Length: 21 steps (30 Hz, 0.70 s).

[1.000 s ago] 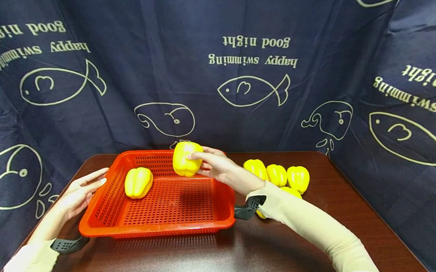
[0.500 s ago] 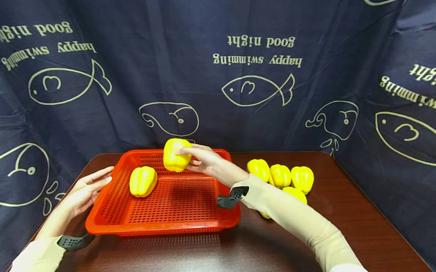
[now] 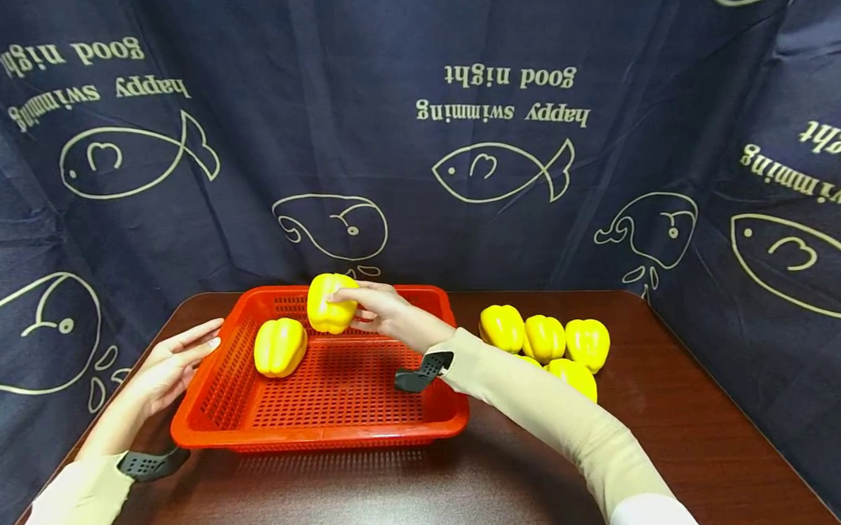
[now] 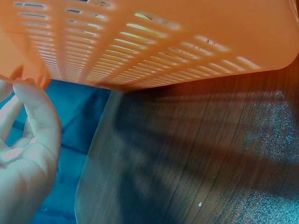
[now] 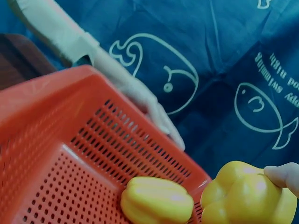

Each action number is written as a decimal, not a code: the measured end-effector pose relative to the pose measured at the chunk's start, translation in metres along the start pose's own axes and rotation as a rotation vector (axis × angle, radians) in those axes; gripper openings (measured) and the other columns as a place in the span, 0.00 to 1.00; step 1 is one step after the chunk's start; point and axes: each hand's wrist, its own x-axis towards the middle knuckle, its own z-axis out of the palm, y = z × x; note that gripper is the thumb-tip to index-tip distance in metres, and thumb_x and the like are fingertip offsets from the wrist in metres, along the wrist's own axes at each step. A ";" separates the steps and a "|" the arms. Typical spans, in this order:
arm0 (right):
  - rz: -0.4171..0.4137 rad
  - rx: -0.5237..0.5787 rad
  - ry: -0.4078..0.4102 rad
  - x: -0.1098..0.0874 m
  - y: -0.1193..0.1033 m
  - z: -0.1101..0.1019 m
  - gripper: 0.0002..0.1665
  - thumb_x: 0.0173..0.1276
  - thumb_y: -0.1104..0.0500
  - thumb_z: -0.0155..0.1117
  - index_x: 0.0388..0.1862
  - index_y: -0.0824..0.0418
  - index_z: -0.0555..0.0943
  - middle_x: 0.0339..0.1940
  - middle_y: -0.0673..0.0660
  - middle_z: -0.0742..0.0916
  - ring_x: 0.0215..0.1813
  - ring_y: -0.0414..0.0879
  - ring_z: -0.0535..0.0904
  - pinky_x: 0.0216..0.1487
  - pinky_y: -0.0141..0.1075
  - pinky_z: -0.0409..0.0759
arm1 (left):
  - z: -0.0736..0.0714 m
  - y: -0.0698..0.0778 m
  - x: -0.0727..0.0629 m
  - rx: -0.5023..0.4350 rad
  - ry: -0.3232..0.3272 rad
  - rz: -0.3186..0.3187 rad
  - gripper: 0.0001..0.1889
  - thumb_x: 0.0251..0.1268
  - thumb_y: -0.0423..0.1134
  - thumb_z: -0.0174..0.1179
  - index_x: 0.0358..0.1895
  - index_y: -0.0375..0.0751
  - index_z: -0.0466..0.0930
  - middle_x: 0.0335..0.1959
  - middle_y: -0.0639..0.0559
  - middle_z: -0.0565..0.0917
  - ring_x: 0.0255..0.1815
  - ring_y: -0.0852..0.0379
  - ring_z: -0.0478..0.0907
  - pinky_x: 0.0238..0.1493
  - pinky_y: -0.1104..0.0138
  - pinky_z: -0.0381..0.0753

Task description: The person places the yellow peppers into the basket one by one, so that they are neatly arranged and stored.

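A yellow bell pepper [image 3: 331,303] is gripped by my right hand [image 3: 380,308], thumb on its near side, above the back of the red plastic basket [image 3: 322,435]. In the right wrist view, the held pepper [image 5: 247,196] shows its lobed end beside the thumb. A second bell pepper [image 3: 280,347] lies inside the basket at the left. My left hand [image 3: 165,372] touches the basket's left rim from outside, fingers fairly straight. In the left wrist view, the thumb of the left hand [image 4: 30,144] meets the rim. The right hand's other fingers are partly hidden behind the pepper.
Several more yellow bell peppers [image 3: 544,338] lie in a cluster on the dark wooden table [image 3: 656,409], right of the basket; my right sleeve hides part of them. A dark blue curtain [image 3: 357,139] with fish prints hangs behind the table.
My right hand has carried the held pepper leftward over the basket, closer to the pepper inside it. The left hand stays at the rim. The whole head view has shifted slightly.
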 end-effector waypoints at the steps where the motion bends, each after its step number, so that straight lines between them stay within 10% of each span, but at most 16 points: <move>1: 0.002 -0.011 0.004 0.001 0.002 0.001 0.28 0.54 0.61 0.72 0.56 0.56 0.78 0.51 0.53 0.82 0.53 0.52 0.78 0.54 0.41 0.80 | 0.000 0.000 0.000 -0.003 0.001 0.000 0.22 0.73 0.26 0.45 0.55 0.57 0.80 0.48 0.65 0.84 0.44 0.64 0.84 0.42 0.70 0.85; 21: 0.034 -0.150 0.044 0.020 0.034 0.009 0.31 0.51 0.59 0.75 0.57 0.56 0.78 0.49 0.54 0.86 0.47 0.49 0.83 0.49 0.43 0.82 | -0.002 0.000 0.000 0.021 0.026 -0.019 0.21 0.73 0.27 0.46 0.55 0.58 0.80 0.48 0.67 0.84 0.44 0.66 0.83 0.41 0.71 0.84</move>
